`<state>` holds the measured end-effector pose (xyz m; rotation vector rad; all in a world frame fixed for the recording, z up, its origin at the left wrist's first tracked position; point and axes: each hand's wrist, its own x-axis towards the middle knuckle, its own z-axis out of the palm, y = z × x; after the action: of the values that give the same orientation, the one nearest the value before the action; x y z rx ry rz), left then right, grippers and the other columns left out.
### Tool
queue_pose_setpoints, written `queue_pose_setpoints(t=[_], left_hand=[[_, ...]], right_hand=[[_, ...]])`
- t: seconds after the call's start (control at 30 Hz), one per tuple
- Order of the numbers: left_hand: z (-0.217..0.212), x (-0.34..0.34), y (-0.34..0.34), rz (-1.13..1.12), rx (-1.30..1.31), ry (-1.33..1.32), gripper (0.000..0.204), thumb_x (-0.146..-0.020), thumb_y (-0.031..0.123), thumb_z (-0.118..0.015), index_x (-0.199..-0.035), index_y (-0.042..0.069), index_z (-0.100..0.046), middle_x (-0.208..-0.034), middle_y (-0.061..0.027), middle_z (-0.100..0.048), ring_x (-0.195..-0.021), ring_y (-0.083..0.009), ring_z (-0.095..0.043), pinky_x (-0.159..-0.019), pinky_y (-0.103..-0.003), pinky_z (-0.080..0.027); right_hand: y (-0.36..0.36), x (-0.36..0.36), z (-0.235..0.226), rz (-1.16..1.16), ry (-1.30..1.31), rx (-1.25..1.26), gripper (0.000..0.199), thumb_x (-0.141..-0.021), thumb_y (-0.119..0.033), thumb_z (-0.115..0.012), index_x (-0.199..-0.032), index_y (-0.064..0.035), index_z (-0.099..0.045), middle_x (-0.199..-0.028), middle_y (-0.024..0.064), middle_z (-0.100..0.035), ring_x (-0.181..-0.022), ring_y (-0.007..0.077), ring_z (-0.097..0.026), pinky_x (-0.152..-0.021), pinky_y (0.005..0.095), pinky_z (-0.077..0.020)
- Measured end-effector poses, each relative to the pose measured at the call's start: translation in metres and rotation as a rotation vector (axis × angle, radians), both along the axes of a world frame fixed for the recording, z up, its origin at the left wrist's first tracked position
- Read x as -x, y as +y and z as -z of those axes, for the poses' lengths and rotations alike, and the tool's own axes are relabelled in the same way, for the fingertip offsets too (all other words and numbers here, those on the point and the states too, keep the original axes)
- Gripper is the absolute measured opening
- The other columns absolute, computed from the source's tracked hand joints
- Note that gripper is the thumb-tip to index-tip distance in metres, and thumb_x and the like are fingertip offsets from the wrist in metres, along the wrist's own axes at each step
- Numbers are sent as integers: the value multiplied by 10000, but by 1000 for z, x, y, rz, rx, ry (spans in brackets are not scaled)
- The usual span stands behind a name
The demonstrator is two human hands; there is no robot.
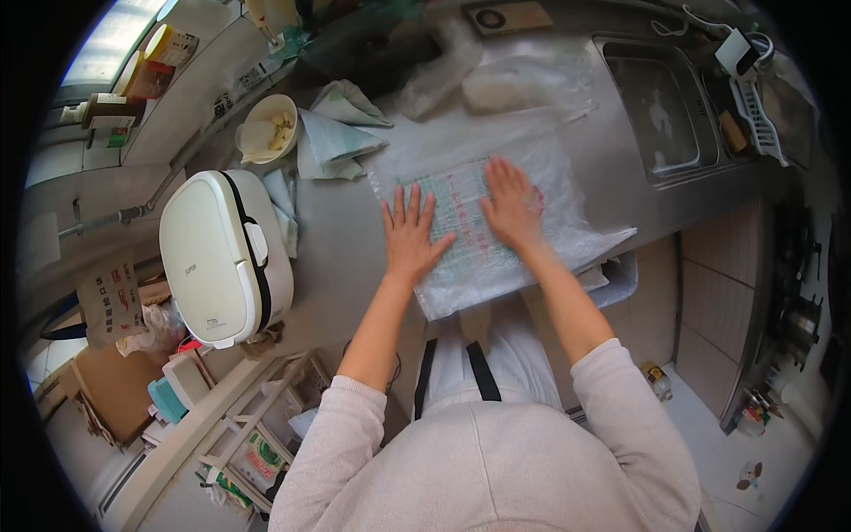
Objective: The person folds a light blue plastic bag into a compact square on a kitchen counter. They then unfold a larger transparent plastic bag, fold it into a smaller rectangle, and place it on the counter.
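Pressing crinkly plastic bag, flat hands, left hand, right hand

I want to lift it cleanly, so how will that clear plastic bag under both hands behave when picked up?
The plastic bag is thin and wrinkled, so probably floppy and light. Pressed flat on the steel counter, it may slide. Its overhanging edge will likely droop.

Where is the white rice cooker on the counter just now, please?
In the head view the white rice cooker sits at the counter's left end, lid shut, left of the left hand and below the bowl.
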<state>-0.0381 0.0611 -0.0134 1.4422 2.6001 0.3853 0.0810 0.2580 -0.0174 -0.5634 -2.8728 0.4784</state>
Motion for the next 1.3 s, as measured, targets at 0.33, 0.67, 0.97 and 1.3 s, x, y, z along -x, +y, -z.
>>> queue_pose_setpoints(t=[0.33, 0.67, 0.97, 1.3], left_hand=[[-11, -4, -2, -3, -79, -69, 774, -874, 504, -558, -1464, 54, -339, -1570, -175, -189, -1458, -381, -99, -1154, -563, -61], [1, -89, -58, 54, -27, -179, 600, -958, 283, -451, -1463, -5, -303, -1555, -190, -224, -1451, -360, -170, -1158, -514, -148], [3, -91, -58, 63, -37, -90, 712, -898, 446, -548, -1435, 12, -373, -1555, -165, -243, -1449, -363, -171, -1150, -533, -161], [-4, -86, -56, 18, -104, -214, 659, -907, 360, -563, -1433, 12, -372, -1549, -167, -258, -1441, -363, -197, -1144, -527, -181]], right_hand=[[61, -58, -5, 287, 46, -220, 642, -919, -262, -542, -1450, 16, -311, -1524, 188, -294, -1424, 331, -253, -1164, 478, -178], [-127, -59, -12, -157, 60, 219, 648, -872, -270, -578, -1420, 9, -375, -1494, 170, -359, -1419, 304, -280, -1158, 458, -209], [2, -143, -1, 223, -75, -60, 672, -886, -280, -557, -1463, -28, -323, -1531, 155, -303, -1430, 293, -259, -1168, 448, -191], [53, -162, -3, 402, 86, -216, 647, -957, -292, -492, -1490, -19, -245, -1553, 180, -236, -1457, 318, -169, -1180, 458, -121]])
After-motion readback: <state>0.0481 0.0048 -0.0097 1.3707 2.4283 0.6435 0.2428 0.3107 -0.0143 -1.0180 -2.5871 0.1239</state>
